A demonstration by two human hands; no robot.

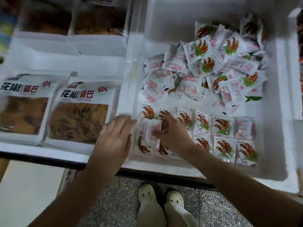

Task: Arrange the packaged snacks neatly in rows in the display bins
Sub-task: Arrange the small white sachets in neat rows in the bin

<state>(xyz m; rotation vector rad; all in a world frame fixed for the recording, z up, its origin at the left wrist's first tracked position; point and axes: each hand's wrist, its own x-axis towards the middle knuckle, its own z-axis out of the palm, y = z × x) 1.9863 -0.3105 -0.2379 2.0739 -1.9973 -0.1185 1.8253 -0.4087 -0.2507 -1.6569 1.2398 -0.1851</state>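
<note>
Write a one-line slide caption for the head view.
Right hand holds snack packets over neat front rows in the bin; left hand open beside them; loose pile behind.

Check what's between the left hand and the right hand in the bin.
Head view: a small stack of snack packets, gripped by the right hand, above the front rows. The left hand lies open beside it; contact unclear.

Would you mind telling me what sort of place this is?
Most likely a shop's snack display: white bins hold dozens of identical small packets, the near ones laid in rows, and big labelled bags lie in the neighbouring bin.
</note>
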